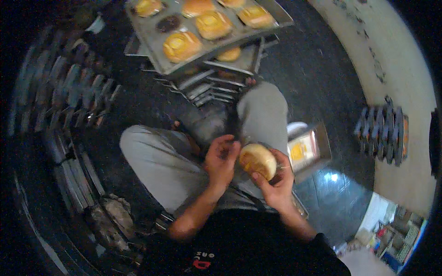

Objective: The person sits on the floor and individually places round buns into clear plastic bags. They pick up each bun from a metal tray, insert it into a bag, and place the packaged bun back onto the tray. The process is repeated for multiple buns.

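Observation:
A round bread bun [258, 159] rests in my right hand [278, 183], gripped at its lower right side with the browned face towards the left. Just left of the bun, my left hand [222, 160] has its fingers curled and parted, holding nothing that I can see. Ahead of my knees, a metal baking tray [152, 45] carries several golden buns with yellow topping, one of them a topped bun [182, 47] at the near corner. A dark round patch lies among them.
Beneath the top tray, a stack of metal trays [210, 86] stands at differing angles. Right of my knee is a metal container [323, 141] holding something white and yellow. Another stack of dark trays [383, 134] stands far right. Blurred trays and a crumpled bag [114, 217] are at left.

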